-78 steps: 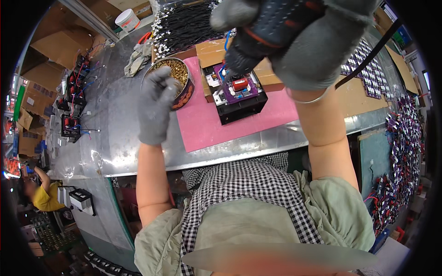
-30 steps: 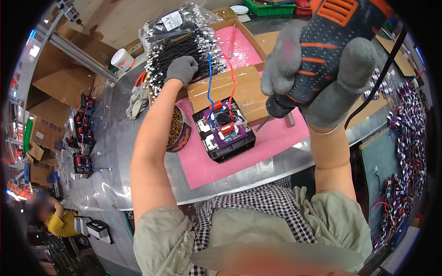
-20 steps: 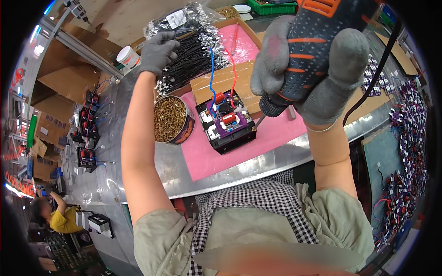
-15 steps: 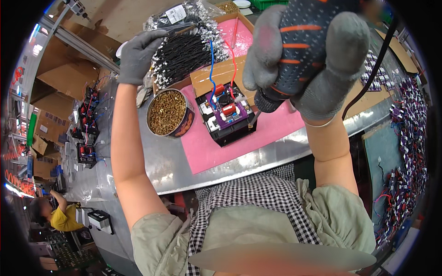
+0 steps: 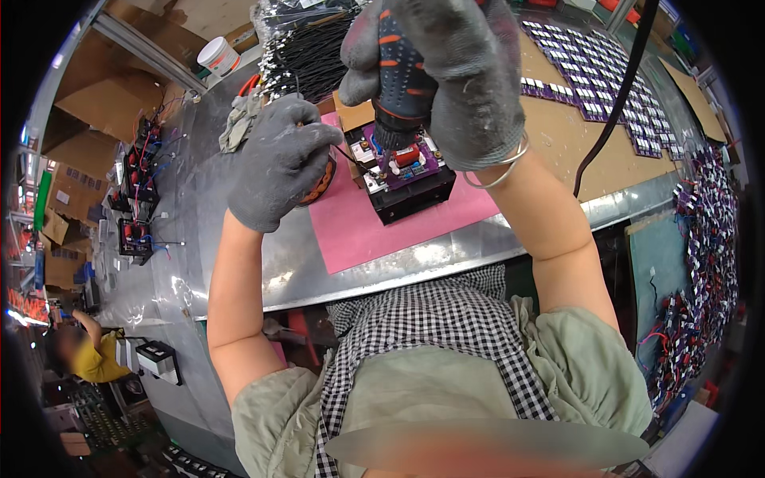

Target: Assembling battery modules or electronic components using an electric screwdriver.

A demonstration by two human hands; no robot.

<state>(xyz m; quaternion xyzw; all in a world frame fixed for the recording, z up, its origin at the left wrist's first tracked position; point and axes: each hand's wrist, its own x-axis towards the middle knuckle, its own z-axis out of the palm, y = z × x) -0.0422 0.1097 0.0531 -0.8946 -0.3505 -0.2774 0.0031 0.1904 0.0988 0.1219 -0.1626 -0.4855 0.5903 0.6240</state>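
My right hand [image 5: 462, 88], in a grey glove, grips a black and orange electric screwdriver [image 5: 398, 72] held upright. Its tip comes down on the purple circuit board [image 5: 410, 159] set in a black box [image 5: 414, 195]. The box stands on a pink mat [image 5: 358, 231]. My left hand [image 5: 279, 159], also gloved, hovers just left of the box over a round tin of screws [image 5: 325, 182]. It pinches a thin black wire [image 5: 355, 159] that runs toward the board.
A bundle of black wires [image 5: 307, 48] and a white cup [image 5: 217, 56] lie at the back. Rows of purple boards [image 5: 590, 80] cover cardboard on the right, crossed by a black cable [image 5: 613, 103]. Finished units [image 5: 134, 231] stand at left. Another person [image 5: 84, 354] sits lower left.
My left hand reached from the tin to the wire bundle at the back, then returned beside the box with a wire. The screwdriver came down from high up onto the board.
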